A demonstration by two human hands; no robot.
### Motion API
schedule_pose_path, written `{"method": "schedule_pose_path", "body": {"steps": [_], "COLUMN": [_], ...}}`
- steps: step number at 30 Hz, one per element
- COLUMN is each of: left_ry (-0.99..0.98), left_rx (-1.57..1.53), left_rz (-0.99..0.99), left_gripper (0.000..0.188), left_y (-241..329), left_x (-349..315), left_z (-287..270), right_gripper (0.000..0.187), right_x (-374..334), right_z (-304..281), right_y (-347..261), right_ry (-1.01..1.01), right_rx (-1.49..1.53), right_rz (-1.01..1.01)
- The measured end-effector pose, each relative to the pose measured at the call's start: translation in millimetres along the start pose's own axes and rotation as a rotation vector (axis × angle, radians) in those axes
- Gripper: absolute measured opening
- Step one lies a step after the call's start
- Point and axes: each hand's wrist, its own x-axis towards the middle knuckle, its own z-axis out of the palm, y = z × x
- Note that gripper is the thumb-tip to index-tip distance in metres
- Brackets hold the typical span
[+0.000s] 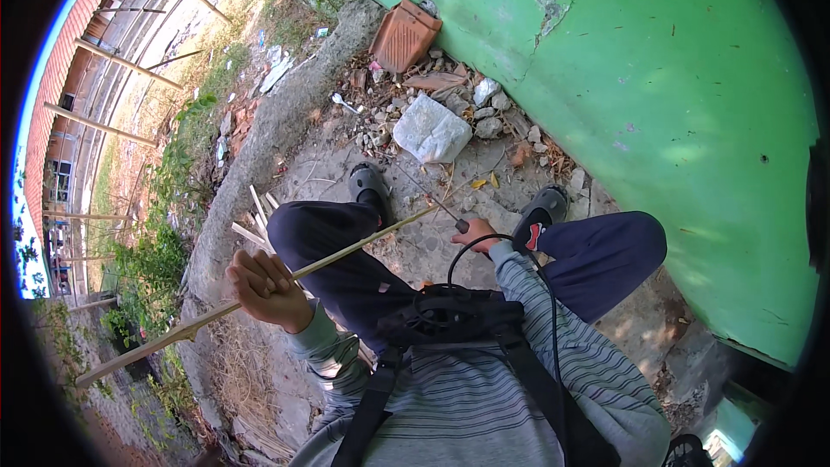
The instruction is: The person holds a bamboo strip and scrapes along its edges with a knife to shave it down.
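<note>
A long, pale bamboo strip [363, 242] slants across my lap from the lower left, its thin far end between my shoes. My left hand [270, 290] is closed round it beside my left knee, fingers curled with the palm turned up. A knot shows on the thicker part, left of that hand. Between my knees, my right hand [481, 235] grips the dark handle of a knife [462, 226]. The narrow blade points away to the upper left and crosses close to the strip's thin end; whether they touch, I cannot tell.
Several split bamboo pieces [256, 218] lean beside my left knee. Ahead are a white sack-like block [432, 128], rubble [489, 127] and an orange clay tile [405, 36]. A green wall [657, 95] rises on the right; a low concrete ledge [259, 121] runs along the left. A black cable [553, 320] crosses my right arm.
</note>
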Motion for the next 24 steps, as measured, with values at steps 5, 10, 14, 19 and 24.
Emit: {"method": "schedule_pose_path", "body": {"steps": [5, 10, 14, 19, 24], "left_ry": [-0.118, -0.246, -0.244, -0.31, -0.323], "left_rx": [-0.032, -0.083, -0.086, -0.135, -0.131], "left_rz": [0.02, 0.066, 0.092, 0.109, 0.134], "left_gripper": [0.054, 0.055, 0.053, 0.052, 0.052], "left_y": [1, -3, 2, 3, 4], "left_x": [-13, -28, -35, -44, -48], "left_z": [14, 28, 27, 15, 12], "right_gripper": [0.033, 0.028, 0.028, 0.027, 0.028], "right_x": [-7, -20, -28, -13, -6], "right_z": [19, 35, 37, 50, 52], "right_y": [-43, -57, -65, -46, -42], "right_ry": [-0.013, -0.111, -0.114, -0.099, -0.11], "right_rx": [0.344, 0.512, 0.587, 0.558, 0.439], "right_rz": [-0.319, -0.443, -0.413, -0.34, -0.366]}}
